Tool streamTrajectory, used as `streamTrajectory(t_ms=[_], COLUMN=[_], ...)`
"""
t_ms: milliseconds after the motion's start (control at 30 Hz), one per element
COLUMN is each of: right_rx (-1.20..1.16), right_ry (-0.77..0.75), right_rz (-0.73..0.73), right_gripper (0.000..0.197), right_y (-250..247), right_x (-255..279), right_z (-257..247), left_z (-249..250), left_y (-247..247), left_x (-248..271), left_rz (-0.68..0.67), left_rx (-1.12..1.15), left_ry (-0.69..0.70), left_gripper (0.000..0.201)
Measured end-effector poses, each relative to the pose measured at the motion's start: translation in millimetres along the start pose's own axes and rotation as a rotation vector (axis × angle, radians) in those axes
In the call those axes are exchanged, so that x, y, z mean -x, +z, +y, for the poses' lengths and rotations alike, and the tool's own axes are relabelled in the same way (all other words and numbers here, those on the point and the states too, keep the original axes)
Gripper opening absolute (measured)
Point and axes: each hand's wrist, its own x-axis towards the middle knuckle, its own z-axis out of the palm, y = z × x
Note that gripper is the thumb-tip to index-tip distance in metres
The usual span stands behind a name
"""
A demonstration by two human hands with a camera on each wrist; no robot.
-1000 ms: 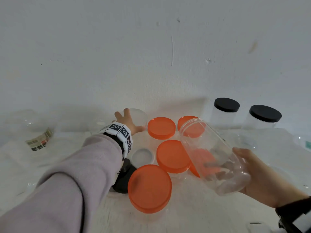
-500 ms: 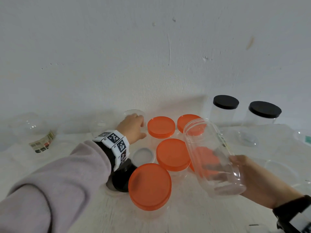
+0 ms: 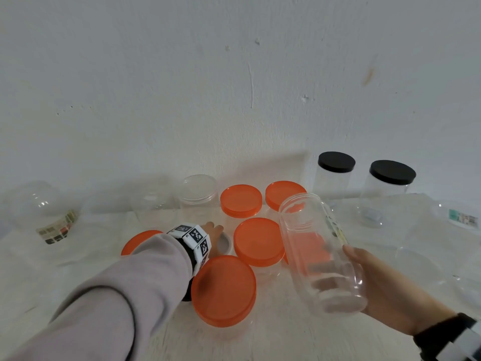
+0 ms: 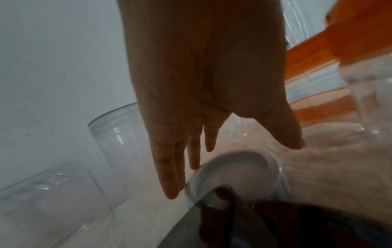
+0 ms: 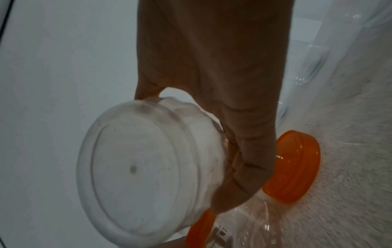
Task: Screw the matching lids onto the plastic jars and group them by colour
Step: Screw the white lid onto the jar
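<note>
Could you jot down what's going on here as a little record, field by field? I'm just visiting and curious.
right hand: grips an open clear jar, tilted, above the table
left hand: fingers straight, reaching down at a white lid lying on the table
orange-lidded jars: clustered in the middle
black-lidded jars: two, upright, far right by the wall
lidless jars: a few at the back left

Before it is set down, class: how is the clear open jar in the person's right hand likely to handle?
Probably light: the clear jar looks empty and the right hand alone holds it tilted. Its smooth wall may be slippery, so the fingers wrap round near its base. Laid on its round side, it would likely roll.
</note>
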Motion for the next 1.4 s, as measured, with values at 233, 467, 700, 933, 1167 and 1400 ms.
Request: streamTrajectory(t_ms=[233,467,700,933,1167,1400], right_rx=[0.094,0.248,0.485,0.525,0.661,0.704], right_ry=[0.006,0.013,-0.040,-0.101,-0.210,-0.238], right_rz=[0.031,-0.026,-0.068,-0.018,-0.012,0.004], right_gripper=[0.081,0.085,0.100,0.106,0.109,0.112], right_y=[8.0,17.5,21.8,26.2,37.8,38.5], right_x=[4.8,6.1,8.1,10.4,8.3,16.8], right_z=[3.3,9.4,22.0,37.0,48.4,48.3], left_z=[4.2,6.7,-13.7,-11.5,24.4,61.7], left_y=[-1.1,-37.6,-70.4,-88.4,-89.9,-73.1], left_x=[7.4,29.6,64.5,107.6,140.6,161.5], left_rz=[0.049,0.056,0.165,0.357,0.410,0.350], left_rx=[-0.062,0.100,0.259,0.547,0.536,0.549], left_ry=[-0.005,-0.053,-0.058,0.040,0.219,0.371], left_gripper=[0.049,0.074,0.085,0.081,0.067,0.083])
